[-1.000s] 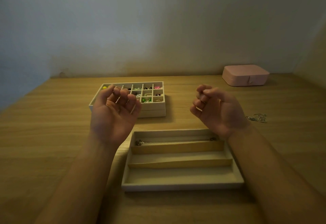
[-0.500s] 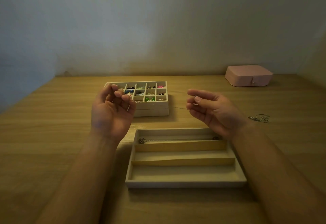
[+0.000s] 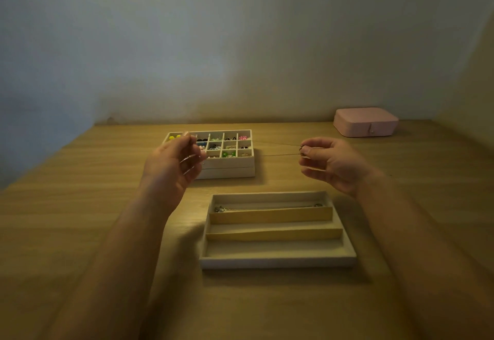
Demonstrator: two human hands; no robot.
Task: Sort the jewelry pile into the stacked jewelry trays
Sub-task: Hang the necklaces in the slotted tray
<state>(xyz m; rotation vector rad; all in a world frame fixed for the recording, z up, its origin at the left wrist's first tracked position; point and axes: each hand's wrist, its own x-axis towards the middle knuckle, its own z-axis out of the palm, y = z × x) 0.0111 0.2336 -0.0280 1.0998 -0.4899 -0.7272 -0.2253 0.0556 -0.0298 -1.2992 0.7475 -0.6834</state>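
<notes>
1. Long-slot tray (image 3: 278,262), nearest. The far slot holds one chain (image 3: 267,208); the middle and near slots are bare.
2. Above and just behind it, the hands are well apart. The left hand (image 3: 171,163) and right hand (image 3: 331,164) each pinch an end of a thin necklace (image 3: 278,154), pulled taut. It's in the air, not in a tray yet, and probably headed for a free long slot.
3. Grid tray (image 3: 230,162) sits on top of the stack. Most compartments hold small coloured pieces, so that part looks largely done.
4. What's left unsorted: can't make it out from here.
5. Pink case (image 3: 366,121), far right, lid down.
</notes>
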